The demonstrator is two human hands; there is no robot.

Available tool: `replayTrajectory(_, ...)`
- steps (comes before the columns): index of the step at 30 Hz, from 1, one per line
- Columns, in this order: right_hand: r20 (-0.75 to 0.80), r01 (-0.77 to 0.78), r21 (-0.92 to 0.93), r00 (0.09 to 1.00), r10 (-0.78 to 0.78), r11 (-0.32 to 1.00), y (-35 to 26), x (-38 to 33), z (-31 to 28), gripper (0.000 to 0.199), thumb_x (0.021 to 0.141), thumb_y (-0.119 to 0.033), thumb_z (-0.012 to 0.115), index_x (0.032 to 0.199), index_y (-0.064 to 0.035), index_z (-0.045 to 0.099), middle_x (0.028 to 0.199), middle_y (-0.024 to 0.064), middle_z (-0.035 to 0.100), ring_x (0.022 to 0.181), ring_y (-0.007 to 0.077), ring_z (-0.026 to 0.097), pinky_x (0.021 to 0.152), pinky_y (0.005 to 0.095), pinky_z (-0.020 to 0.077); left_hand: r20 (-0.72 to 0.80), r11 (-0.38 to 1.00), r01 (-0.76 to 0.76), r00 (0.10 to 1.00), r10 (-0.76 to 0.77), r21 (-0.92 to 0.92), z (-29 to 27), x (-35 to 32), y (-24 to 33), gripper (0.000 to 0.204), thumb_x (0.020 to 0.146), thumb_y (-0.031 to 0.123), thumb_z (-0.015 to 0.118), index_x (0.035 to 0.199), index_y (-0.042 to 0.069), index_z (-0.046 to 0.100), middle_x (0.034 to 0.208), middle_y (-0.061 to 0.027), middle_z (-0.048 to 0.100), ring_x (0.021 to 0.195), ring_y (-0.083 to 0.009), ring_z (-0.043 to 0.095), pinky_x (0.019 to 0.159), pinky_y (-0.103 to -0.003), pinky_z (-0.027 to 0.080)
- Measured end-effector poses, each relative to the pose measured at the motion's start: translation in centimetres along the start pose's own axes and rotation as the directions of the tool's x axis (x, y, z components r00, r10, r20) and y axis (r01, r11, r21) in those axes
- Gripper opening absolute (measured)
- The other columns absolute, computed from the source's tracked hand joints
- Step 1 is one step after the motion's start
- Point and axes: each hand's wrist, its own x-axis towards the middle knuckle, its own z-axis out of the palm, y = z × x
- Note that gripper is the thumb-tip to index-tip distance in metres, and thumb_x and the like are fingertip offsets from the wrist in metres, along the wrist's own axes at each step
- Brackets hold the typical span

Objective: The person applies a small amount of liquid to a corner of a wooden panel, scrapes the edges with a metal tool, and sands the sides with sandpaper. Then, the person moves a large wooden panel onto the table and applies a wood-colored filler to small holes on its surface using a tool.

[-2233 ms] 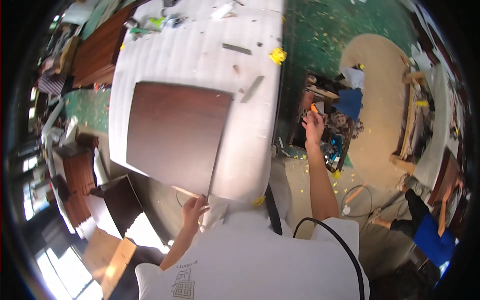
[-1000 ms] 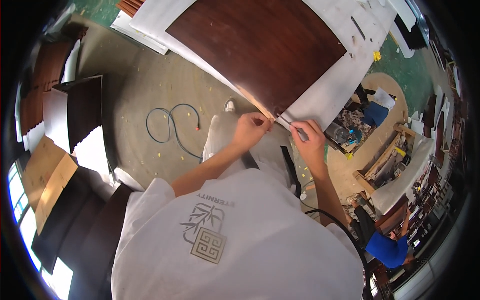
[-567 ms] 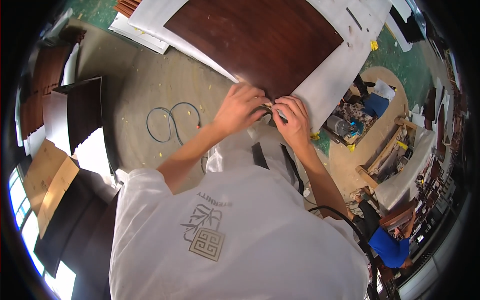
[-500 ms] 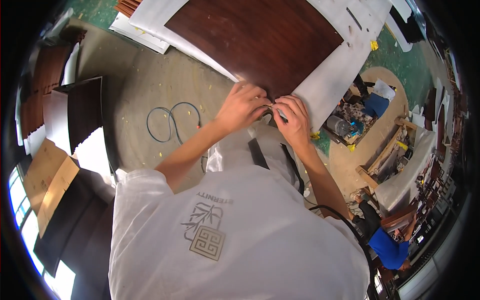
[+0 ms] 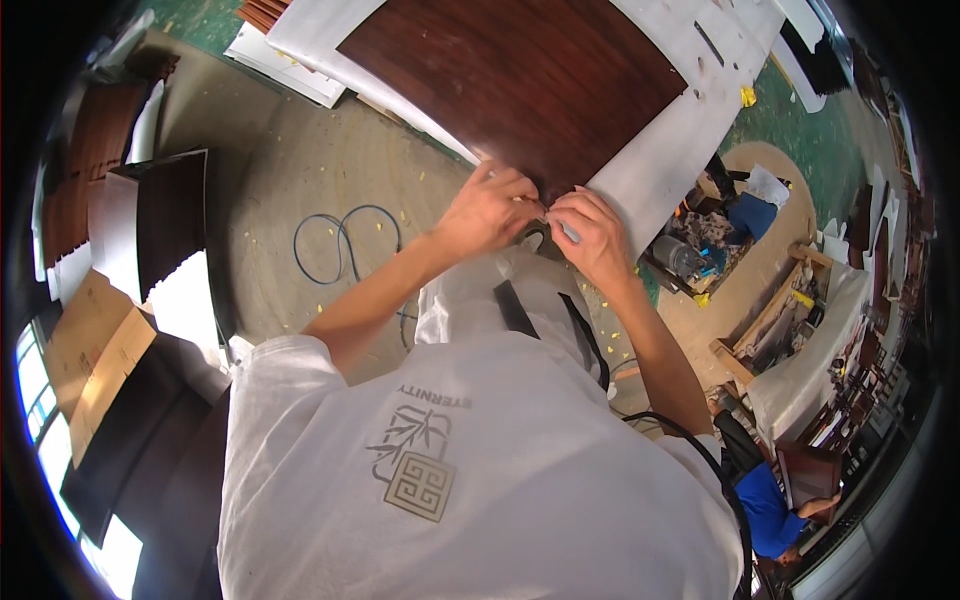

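A dark reddish-brown wooden panel (image 5: 515,80) lies flat on a table covered with white sheeting (image 5: 650,160). At the panel's near corner my two hands meet, fingertips almost touching. My left hand (image 5: 490,210) is closed in a pinch, its fingers bent toward the corner. Facing it, my right hand (image 5: 588,228) pinches with thumb and forefinger. Whatever sits between the fingertips is too small to make out. A dark curved piece (image 5: 537,232) shows just below the hands, partly hidden by them.
A thin blue hose (image 5: 340,250) loops on the floor at left. Brown panels (image 5: 175,220) and cardboard (image 5: 100,350) stand further left. At right are a clear plastic jug (image 5: 680,258) among tools and a wooden crate (image 5: 775,315). A person in blue (image 5: 765,510) handles a brown panel at far right.
Both hands stay at the corner, with the fingertips drawn slightly closer together. The person in blue now holds a brown panel more upright. My view has shifted slightly.
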Motion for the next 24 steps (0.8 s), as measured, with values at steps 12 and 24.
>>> replayTrajectory(12,0.125,-0.613,0.649,0.67,0.732,0.45,-5.7,-7.8,0.6,0.02,0.097,-0.01,0.075,0.115,-0.0017,0.07,0.108,0.0084,0.072,0.101,0.0211,0.07,0.094,0.0353,0.057,-0.146,0.986,0.167,0.975,-0.167,-0.011,0.1,-3.3,4.8,0.029,0.078,0.007,0.081,0.106,0.012,0.079,0.097,-0.0012,0.067,0.091,-0.0239,0.063,0.086,-0.04,0.048)
replayTrajectory(24,0.242,-0.46,0.888,0.509,0.826,0.023,-6.1,-8.5,2.9,0.018,0.1,-0.009,0.073,0.115,0.0016,0.073,0.105,0.0047,0.074,0.093,0.0102,0.068,0.084,0.0286,0.0572,-0.132,0.975,0.19,0.97,-0.205,-0.113,1.0,-3.4,8.5,0.043,0.08,0.007,0.077,0.123,0.014,0.075,0.117,-0.0032,0.066,0.105,-0.0247,0.062,0.092,-0.041,0.046)
